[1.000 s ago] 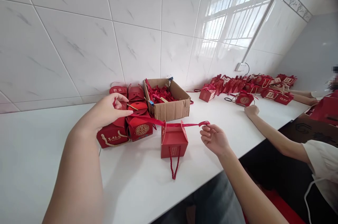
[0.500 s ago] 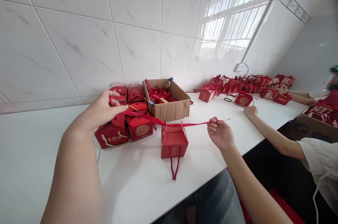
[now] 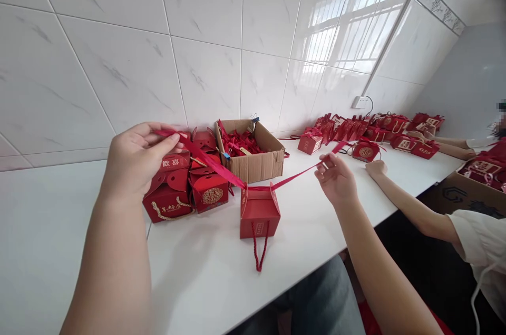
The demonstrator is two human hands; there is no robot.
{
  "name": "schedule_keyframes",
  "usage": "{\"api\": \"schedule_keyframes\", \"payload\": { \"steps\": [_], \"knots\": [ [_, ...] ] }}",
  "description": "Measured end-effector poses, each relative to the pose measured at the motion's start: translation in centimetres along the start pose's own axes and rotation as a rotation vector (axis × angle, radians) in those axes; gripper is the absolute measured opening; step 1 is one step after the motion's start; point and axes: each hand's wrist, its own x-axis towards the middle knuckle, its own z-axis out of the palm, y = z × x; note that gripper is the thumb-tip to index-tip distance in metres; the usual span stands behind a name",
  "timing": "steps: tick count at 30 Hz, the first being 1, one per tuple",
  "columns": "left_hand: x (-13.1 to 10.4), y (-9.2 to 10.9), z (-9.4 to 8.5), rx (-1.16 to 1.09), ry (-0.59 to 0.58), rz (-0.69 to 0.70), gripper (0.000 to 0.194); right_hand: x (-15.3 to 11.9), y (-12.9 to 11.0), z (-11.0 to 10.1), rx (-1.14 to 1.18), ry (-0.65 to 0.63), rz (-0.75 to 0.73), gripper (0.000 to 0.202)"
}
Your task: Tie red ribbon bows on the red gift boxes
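Ribbon (image 3: 215, 165) stretches lengthwise left to right through upright gift box (image 3: 260, 214), pinched by left hand (image 3: 136, 158) and right hand (image 3: 336, 179); rope handle (image 3: 259, 266) points near.

The single view comes from a camera worn on the person's head, looking forward and down over the near edge of the table (image 3: 197, 293) toward the tiled wall (image 3: 205, 35) behind its far edge. It sits close: the forearms enter large from the bottom, and the small red box (image 3: 260, 214) shows whole near the middle. The view is wide, taking in the table's far right end; the wall fills the upper part.
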Motion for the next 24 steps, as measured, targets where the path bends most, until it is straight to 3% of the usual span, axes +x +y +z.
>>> {"api": "schedule_keyframes", "payload": {
  "steps": [5, 8, 13, 19, 24],
  "knots": [
    [-0.2, 0.5, 1.7, -0.098, 0.108, 0.154, 0.014, 0.7, -2.5, 4.1, -0.51, -0.065, -0.352, 0.024],
    [-0.2, 0.9, 2.6, 0.016, 0.182, 0.259, 0.015, 0.4, -3.3, 6.8, -0.632, -0.117, -0.442, 0.02],
    [-1.0, 1.7, 4.3, 0.115, 0.208, 0.371, 0.016, 0.0, -2.6, 9.4, -0.664, -0.224, -0.43, 0.012],
    [-1.5, 1.9, 5.8, -0.025, 0.218, 0.367, 0.021, 1.6, -1.3, 9.3, -0.385, -0.487, -0.267, 0.015],
    [-1.5, 2.3, 5.9, -0.161, 0.158, 0.294, 0.018, 2.5, -1.2, 9.0, -0.278, -0.538, -0.196, 0.014]
  ]
}}
